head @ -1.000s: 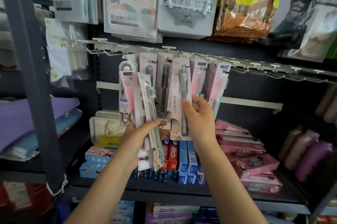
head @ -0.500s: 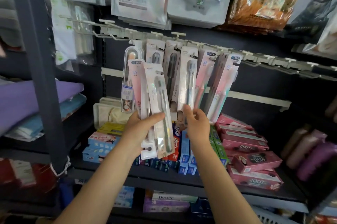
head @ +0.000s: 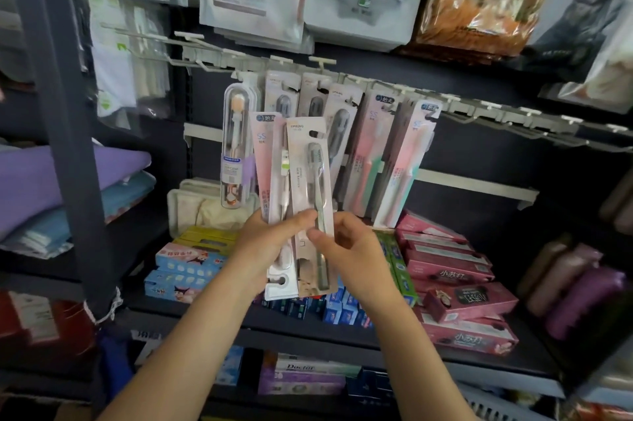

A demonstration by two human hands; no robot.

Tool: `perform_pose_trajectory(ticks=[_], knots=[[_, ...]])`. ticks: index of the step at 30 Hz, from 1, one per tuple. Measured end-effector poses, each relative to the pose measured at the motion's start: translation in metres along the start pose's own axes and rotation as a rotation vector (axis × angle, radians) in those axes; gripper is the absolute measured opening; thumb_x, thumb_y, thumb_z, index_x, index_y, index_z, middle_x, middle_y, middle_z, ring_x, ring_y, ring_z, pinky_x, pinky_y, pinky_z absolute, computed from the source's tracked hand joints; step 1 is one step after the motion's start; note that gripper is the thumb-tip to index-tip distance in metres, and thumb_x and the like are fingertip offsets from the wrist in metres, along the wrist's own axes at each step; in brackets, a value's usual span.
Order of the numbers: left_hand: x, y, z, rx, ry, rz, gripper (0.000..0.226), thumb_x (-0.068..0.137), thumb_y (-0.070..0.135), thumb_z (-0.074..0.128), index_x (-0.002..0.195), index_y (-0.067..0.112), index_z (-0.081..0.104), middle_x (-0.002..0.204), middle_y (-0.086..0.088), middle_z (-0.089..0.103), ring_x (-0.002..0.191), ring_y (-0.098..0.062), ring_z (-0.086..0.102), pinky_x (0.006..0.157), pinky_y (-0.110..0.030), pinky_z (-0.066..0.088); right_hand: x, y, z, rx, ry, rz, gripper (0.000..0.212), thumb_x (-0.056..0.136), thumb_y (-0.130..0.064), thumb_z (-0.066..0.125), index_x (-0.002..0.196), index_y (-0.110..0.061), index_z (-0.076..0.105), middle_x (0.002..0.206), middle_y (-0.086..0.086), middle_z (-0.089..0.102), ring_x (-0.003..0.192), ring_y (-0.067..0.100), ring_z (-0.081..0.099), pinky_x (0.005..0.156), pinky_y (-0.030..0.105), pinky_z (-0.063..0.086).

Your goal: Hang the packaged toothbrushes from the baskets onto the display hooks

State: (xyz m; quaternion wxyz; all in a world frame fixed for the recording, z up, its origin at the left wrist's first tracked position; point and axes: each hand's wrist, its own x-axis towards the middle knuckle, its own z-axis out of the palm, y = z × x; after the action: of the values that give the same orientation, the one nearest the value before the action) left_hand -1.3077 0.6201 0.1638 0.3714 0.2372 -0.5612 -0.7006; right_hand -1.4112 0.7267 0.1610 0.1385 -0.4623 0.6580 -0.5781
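Now the right hand [head: 356, 249] has left the pack it was settling on the display hooks [head: 342, 77] and come down to pinch the front toothbrush pack [head: 310, 180] from the fan that the left hand [head: 270, 242] grips, so one more pack seems hung and the next is being drawn. Its card reads "SPRING"; the pink pack [head: 262, 153] behind shows "SS". Boxed toothpaste [head: 455, 269] fills the shelf below.
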Motion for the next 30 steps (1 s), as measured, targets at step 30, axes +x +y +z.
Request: perform_pose_trajectory(ticks=[30], knots=[[-0.005,0.016,-0.030,-0.157,0.156,0.015,0.017,0.091,0.035,0.071,0.106,0.028,0.067,0.078,0.004,0.078,0.066,-0.011,0.074,0.058,-0.028,0.058,0.055,-0.062,0.024,0.136,0.259,0.006,0.029,0.099,-0.038,0.060,0.112,-0.012,0.061,0.070,0.008,0.048,0.056,0.016,0.042,0.053,0.027,0.038]])
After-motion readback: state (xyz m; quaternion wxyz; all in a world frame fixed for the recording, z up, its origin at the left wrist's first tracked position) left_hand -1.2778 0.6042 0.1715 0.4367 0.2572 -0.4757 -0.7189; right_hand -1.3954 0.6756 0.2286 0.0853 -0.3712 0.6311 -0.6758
